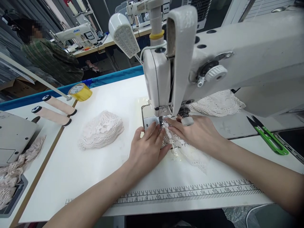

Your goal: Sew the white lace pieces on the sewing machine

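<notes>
White lace fabric (193, 153) lies under the head of a white sewing machine (158, 74) and spreads to the right over the table. Fingers apart, my left hand (146, 147) rests on the plate and the lace edge just left of the presser foot (161, 121). My right hand (198, 129) lies over the lace on the other side of the foot, its fingers stretched towards the needle and partly hidden by the machine head. A metal needle plate (150, 121) shows beyond my left fingertips.
A folded white lace pile (102, 129) sits at left, another lace pile (218, 103) behind the machine. Green thread snips (270, 137) lie at right. Yellow tape (80, 91) and thread cones (52, 116) stand at left. A printed ruler (180, 194) runs along the front; a person (51, 60) sits beyond.
</notes>
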